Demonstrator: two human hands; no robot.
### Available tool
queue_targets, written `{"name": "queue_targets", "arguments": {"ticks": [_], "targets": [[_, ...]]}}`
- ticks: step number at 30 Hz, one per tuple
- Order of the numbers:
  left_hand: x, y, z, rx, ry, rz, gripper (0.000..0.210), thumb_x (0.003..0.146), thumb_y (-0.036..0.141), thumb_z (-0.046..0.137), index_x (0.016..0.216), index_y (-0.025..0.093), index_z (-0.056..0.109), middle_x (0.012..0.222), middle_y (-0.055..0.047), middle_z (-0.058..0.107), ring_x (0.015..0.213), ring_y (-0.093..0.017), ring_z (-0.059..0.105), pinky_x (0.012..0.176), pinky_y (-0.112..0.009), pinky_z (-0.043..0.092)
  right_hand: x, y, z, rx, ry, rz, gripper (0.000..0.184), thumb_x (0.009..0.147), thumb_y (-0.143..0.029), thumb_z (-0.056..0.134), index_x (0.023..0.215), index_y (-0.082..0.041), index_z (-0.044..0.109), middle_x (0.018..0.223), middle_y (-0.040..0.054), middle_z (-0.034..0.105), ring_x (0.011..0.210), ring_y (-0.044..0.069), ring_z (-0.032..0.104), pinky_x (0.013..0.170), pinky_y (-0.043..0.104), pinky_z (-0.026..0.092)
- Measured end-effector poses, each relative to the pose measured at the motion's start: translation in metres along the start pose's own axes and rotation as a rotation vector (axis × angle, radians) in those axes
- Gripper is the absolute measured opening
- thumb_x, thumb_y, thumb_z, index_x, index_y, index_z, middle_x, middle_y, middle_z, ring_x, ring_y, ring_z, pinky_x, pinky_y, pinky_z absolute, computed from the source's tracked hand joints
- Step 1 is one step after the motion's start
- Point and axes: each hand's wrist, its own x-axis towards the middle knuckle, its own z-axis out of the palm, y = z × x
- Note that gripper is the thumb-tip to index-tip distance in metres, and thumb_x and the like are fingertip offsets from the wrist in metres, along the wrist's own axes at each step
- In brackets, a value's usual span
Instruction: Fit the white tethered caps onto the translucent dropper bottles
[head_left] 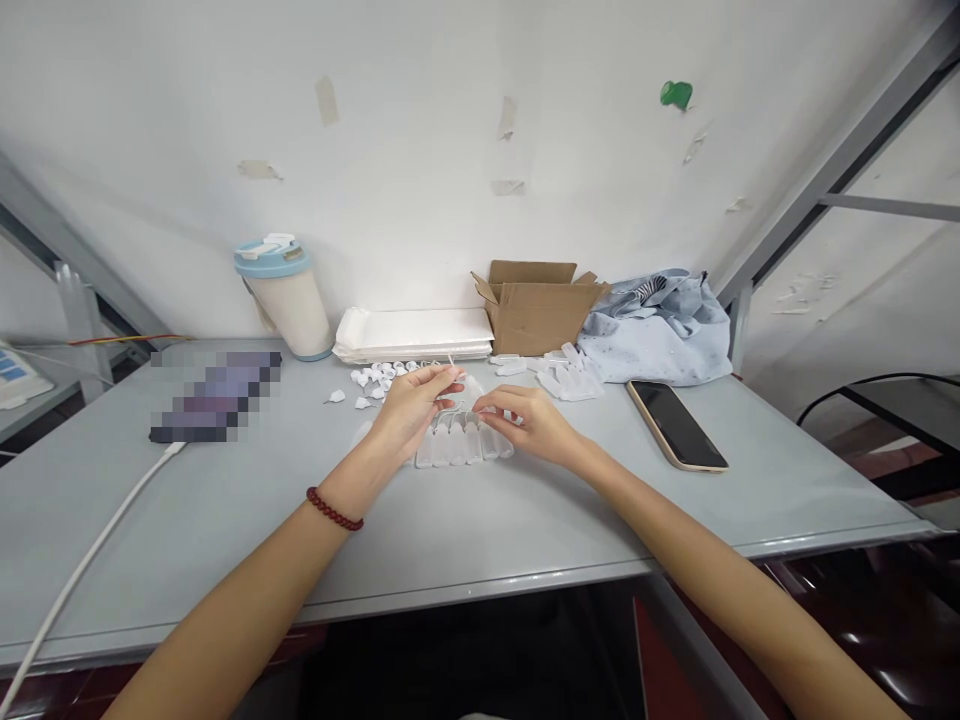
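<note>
Two bare forearms reach in from the bottom of the view, the left one circled by a dark red braided bracelet [334, 509]. A white charging cable [97, 550] runs up from the lower left corner over the grey tabletop [480, 535] to a blurred-out phone [217, 395]. Right of the hands lies a smartphone [677, 425], its screen dark.

Mid-table, a row of translucent plastic sleeves [454, 447] lies flat just below the hands. Above it, the left hand [412, 408] pinches a small white piece [451, 370] between thumb and forefinger, a thin tip standing up from it. The right hand [529, 420] has its thumb and fingers drawn close beside a clear piece [472, 386]; I cannot tell whether they grip it.

Beyond the left hand are scattered small white caps [375, 378]; farther right, more clear sleeves [568, 376]. At the back stand a blue-lidded tumbler [292, 305], a stack of white flat packs [416, 333], an open cardboard box [541, 318] and a crumpled pale-blue cloth [652, 335], before a white wall [420, 130] with tape scraps.
</note>
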Motion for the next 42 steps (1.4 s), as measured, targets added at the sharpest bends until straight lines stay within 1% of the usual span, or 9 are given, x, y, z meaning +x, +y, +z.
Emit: {"name": "queue_targets", "arguments": {"ticks": [7, 15, 20, 24, 29, 32, 36, 39, 42], "targets": [[0.0, -0.003, 0.0, 0.043, -0.048, 0.009, 0.032, 0.064, 0.04, 0.077, 0.084, 0.016, 0.073, 0.102, -0.009, 0.068, 0.094, -0.02, 0.059, 0.075, -0.029, 0.043, 0.0, -0.002, -0.001, -0.073, -0.03, -0.038, 0.019, 0.092, -0.023, 0.048, 0.097, -0.016, 0.065, 0.083, 0.0063, 0.065, 0.068, 0.013, 0.057, 0.064, 0.024, 0.044], [-0.001, -0.005, 0.002, 0.034, -0.099, 0.012, 0.023, 0.066, 0.032, 0.076, 0.083, 0.015, 0.072, 0.096, -0.008, 0.068, 0.09, -0.017, 0.059, 0.081, -0.03, 0.045, -0.002, 0.002, 0.002, -0.254, -0.05, -0.07, 0.024, 0.094, -0.025, 0.044, 0.101, -0.017, 0.065, 0.082, 0.0082, 0.064, 0.072, 0.016, 0.056, 0.065, 0.025, 0.04], [-0.001, -0.005, 0.003, 0.029, -0.125, 0.006, 0.025, 0.068, 0.033, 0.075, 0.083, 0.014, 0.072, 0.088, -0.006, 0.068, 0.085, -0.016, 0.06, 0.083, -0.032, 0.046, -0.003, 0.002, 0.003, -0.285, -0.039, -0.078, 0.024, 0.095, -0.027, 0.042, 0.103, -0.018, 0.063, 0.084, 0.0083, 0.065, 0.072, 0.016, 0.056, 0.062, 0.025, 0.038], [-0.003, -0.005, 0.005, 0.065, -0.109, 0.03, 0.026, 0.066, 0.034, 0.076, 0.083, 0.015, 0.072, 0.086, -0.005, 0.068, 0.082, -0.016, 0.06, 0.08, -0.031, 0.046, -0.003, -0.004, 0.001, -0.178, -0.005, 0.024, 0.022, 0.091, -0.033, 0.05, 0.107, -0.018, 0.055, 0.082, 0.0057, 0.064, 0.067, 0.015, 0.056, 0.059, 0.024, 0.038], [-0.006, -0.004, 0.009, 0.107, -0.139, 0.065, 0.03, 0.066, 0.034, 0.077, 0.088, 0.016, 0.07, 0.09, -0.005, 0.069, 0.081, -0.016, 0.061, 0.081, -0.031, 0.046, 0.001, -0.009, -0.002, 0.12, 0.087, 0.196, 0.037, 0.086, -0.033, 0.055, 0.117, -0.018, 0.041, 0.079, 0.0004, 0.065, 0.06, 0.012, 0.057, 0.054, 0.021, 0.04], [-0.009, -0.005, 0.012, 0.169, -0.165, 0.088, 0.035, 0.069, 0.036, 0.074, 0.096, 0.016, 0.067, 0.09, -0.006, 0.07, 0.085, -0.018, 0.063, 0.084, -0.034, 0.045, 0.002, -0.008, -0.003, 0.136, 0.101, 0.218, 0.035, 0.084, -0.031, 0.057, 0.115, -0.018, 0.048, 0.078, 0.0, 0.067, 0.059, 0.011, 0.057, 0.054, 0.021, 0.041], [-0.01, -0.009, 0.015, 0.28, -0.08, 0.094, 0.042, 0.072, 0.037, 0.07, 0.106, 0.015, 0.06, 0.097, -0.009, 0.07, 0.091, -0.022, 0.064, 0.086, -0.037, 0.046, 0.002, -0.005, -0.002, 0.089, 0.124, 0.246, 0.027, 0.083, -0.029, 0.058, 0.107, -0.017, 0.06, 0.075, 0.0007, 0.068, 0.056, 0.01, 0.056, 0.056, 0.022, 0.043], [-0.011, -0.011, 0.015, 0.49, 0.018, 0.262, 0.038, 0.077, 0.033, 0.063, 0.11, 0.015, 0.057, 0.106, -0.011, 0.066, 0.098, -0.024, 0.061, 0.085, -0.037, 0.048, 0.003, -0.002, -0.002, 0.097, 0.172, 0.321, 0.024, 0.081, -0.03, 0.06, 0.099, -0.015, 0.064, 0.074, 0.0016, 0.067, 0.056, 0.01, 0.057, 0.056, 0.023, 0.044], [-0.014, -0.012, 0.015, 0.779, 0.025, 0.605, 0.035, 0.08, 0.026, 0.056, 0.114, 0.017, 0.054, 0.119, -0.011, 0.06, 0.105, -0.023, 0.056, 0.085, -0.039, 0.049, 0.004, 0.0, -0.003, 0.14, 0.22, 0.405, 0.024, 0.078, -0.032, 0.062, 0.093, -0.014, 0.065, 0.072, 0.0022, 0.066, 0.058, 0.012, 0.057, 0.057, 0.024, 0.045]]}}
